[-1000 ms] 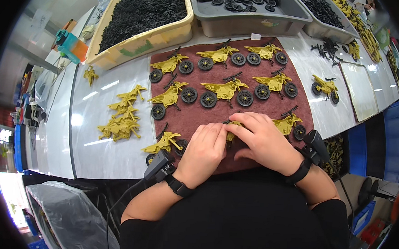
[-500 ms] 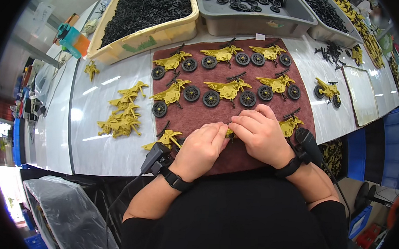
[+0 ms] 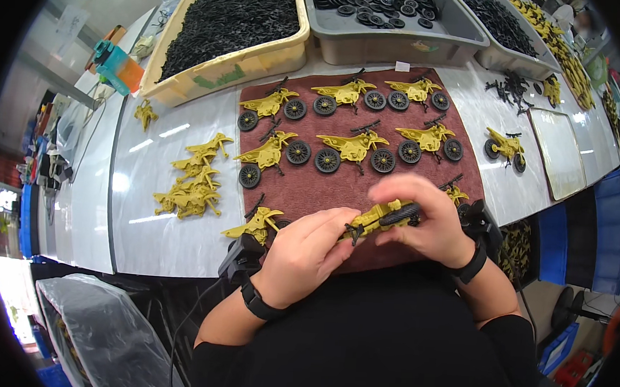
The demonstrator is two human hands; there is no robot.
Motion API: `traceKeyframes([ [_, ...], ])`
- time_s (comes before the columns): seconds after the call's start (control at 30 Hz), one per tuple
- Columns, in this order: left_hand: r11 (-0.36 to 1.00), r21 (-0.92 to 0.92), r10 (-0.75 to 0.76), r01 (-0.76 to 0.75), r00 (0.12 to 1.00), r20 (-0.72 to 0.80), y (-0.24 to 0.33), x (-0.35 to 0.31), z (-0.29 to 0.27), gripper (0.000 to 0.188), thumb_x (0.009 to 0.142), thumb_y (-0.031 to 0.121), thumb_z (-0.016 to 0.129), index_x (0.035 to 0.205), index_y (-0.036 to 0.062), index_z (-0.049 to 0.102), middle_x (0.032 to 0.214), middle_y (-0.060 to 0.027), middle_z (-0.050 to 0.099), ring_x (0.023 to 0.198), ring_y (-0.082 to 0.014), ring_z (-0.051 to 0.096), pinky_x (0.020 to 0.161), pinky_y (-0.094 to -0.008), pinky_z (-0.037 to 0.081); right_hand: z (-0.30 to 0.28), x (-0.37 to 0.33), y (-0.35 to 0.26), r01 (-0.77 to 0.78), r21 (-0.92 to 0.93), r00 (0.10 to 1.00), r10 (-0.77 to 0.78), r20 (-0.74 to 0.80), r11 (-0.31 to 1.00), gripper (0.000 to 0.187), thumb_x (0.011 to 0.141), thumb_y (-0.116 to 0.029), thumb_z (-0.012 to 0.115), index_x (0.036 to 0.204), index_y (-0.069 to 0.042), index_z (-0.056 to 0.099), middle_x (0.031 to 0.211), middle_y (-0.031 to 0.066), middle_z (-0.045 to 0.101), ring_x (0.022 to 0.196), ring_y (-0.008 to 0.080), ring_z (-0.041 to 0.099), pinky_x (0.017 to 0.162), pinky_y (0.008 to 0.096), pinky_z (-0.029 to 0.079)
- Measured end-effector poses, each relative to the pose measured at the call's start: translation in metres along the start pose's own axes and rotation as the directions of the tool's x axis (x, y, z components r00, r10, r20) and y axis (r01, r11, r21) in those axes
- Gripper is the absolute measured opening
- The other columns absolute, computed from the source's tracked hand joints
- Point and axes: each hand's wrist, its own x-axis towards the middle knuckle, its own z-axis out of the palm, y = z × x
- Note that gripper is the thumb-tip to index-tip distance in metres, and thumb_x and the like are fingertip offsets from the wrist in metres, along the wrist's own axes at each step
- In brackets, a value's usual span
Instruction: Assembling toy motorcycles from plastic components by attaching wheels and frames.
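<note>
Between my hands, just above the near part of the brown-red towel (image 3: 331, 188), is a yellow toy motorcycle (image 3: 376, 215) turned on its side, with a black wheel (image 3: 399, 214) at its right end. My left hand (image 3: 312, 245) pinches its left end between thumb and fingers. My right hand (image 3: 429, 225) curls round the wheel end, thumb below and slightly blurred fingers above. A partly covered toy motorcycle (image 3: 255, 224) lies by my left wrist. Another one (image 3: 456, 194) shows behind my right hand. Two rows of toy motorcycles with black wheels (image 3: 352, 145) lie beyond.
Loose yellow motorcycle bodies (image 3: 188, 193) are piled left of the towel. At the back stand a cream bin of small black parts (image 3: 221, 82) and a grey bin of wheels (image 3: 397, 48). One toy motorcycle (image 3: 506, 147) lies right of the towel, near a clear-covered panel (image 3: 557, 152).
My hands have moved apart and tilted, bringing the toy motorcycle and its wheel into view between them. My right fingers have lifted and spread round the wheel end.
</note>
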Motion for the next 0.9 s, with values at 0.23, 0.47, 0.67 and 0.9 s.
traceKeyframes([
  [0.23, 0.981, -0.195, -0.001, -0.02, 0.994, -0.105, 0.006, 0.003, 0.001, 0.038, 0.075, 0.001, 0.074, 0.111, 0.0006, 0.064, 0.104, -0.0141, 0.067, 0.091, -0.027, 0.067, 0.076, -0.0326, 0.056, 0.012, -0.011, -0.01, 0.02, 0.056, 1.0, -0.02, -0.01, 0.998, 0.041, 0.076, -0.024, 0.079, 0.104, -0.002, 0.06, 0.099, 0.0113, 0.064, 0.091, 0.0248, 0.062, 0.08, 0.034, 0.048],
  [0.47, 0.96, -0.276, 0.025, -0.052, 0.995, -0.099, 0.005, -0.002, 0.002, 0.034, 0.075, 0.003, 0.075, 0.108, 0.0003, 0.067, 0.101, -0.0146, 0.068, 0.086, -0.0255, 0.069, 0.073, -0.0306, 0.056, 0.019, -0.012, -0.02, 0.07, 0.068, 0.996, -0.065, -0.063, 0.995, 0.039, 0.069, -0.01, 0.079, 0.102, -0.005, 0.058, 0.092, 0.0087, 0.063, 0.085, 0.0271, 0.061, 0.076, 0.0352, 0.047],
  [0.67, 0.957, -0.285, 0.037, -0.058, 0.996, -0.079, 0.005, -0.001, 0.0, 0.033, 0.077, 0.002, 0.073, 0.109, 0.0002, 0.066, 0.102, -0.0141, 0.067, 0.088, -0.0247, 0.068, 0.073, -0.0302, 0.056, 0.021, -0.012, -0.022, 0.092, 0.08, 0.991, -0.083, -0.107, 0.993, 0.043, 0.066, -0.01, 0.081, 0.102, -0.006, 0.058, 0.092, 0.0083, 0.063, 0.085, 0.0276, 0.061, 0.076, 0.037, 0.046],
  [0.9, 0.989, -0.141, 0.031, -0.044, 0.996, -0.089, -0.001, -0.004, -0.005, 0.039, 0.07, 0.002, 0.072, 0.109, 0.0019, 0.067, 0.107, -0.012, 0.064, 0.093, -0.0245, 0.065, 0.079, -0.0354, 0.051, 0.013, -0.004, -0.012, 0.206, 0.036, 0.976, -0.203, -0.078, 0.978, 0.035, 0.072, 0.0, 0.073, 0.105, -0.005, 0.063, 0.109, 0.0108, 0.061, 0.099, 0.0278, 0.06, 0.089, 0.0373, 0.045],
])
